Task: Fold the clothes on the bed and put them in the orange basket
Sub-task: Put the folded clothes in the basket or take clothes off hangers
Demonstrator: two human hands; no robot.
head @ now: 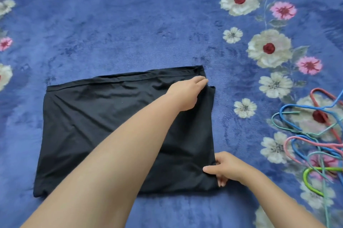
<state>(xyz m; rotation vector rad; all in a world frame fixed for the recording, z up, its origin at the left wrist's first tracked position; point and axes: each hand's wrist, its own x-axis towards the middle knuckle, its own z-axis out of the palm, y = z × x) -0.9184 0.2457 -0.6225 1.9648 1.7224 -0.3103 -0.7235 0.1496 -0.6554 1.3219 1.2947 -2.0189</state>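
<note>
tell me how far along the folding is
Done: the black garment lies flat on the bed, already folded into a rough rectangle. In hand: the left hand reaches across to its far right corner and the right hand pinches the near right corner, both on the right edge. Left: finishing the fold and putting it in the basket, which is not in view. Hangers lie to the right.

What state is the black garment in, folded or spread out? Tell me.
Partly folded. The black garment lies flat as a rectangle with layered edges at its right side, where the left hand and right hand hold it.
</note>
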